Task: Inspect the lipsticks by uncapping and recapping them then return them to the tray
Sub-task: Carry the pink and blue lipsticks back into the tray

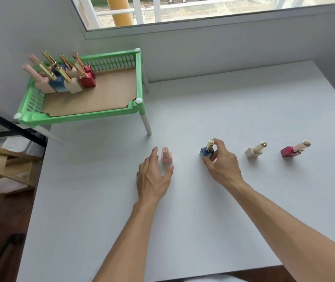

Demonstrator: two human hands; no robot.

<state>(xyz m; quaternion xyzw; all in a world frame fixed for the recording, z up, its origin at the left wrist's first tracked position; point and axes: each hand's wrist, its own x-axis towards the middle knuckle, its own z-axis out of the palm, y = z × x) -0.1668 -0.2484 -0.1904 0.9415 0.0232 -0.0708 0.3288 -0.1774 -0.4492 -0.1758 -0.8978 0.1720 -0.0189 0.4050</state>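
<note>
Upper left, the green tray [93, 117] holds clustered upright lipsticks [69, 78]. Mid-frame on the tabletop [203, 220], the right hand [224, 166] clamps its grip on the blue lipstick [206, 151]; the left hand [152, 177], grip apart, lies beside the pink lipstick [166, 156].

Your pale grey table [223, 210] carries a green plastic legged tray [81, 117], upper left; across mid-frame stand a pink square-based lipstick [166, 157], a blue-and-gold lipstick [205, 152], a beige lipstick [253, 152], a red lipstick [288, 151].
</note>
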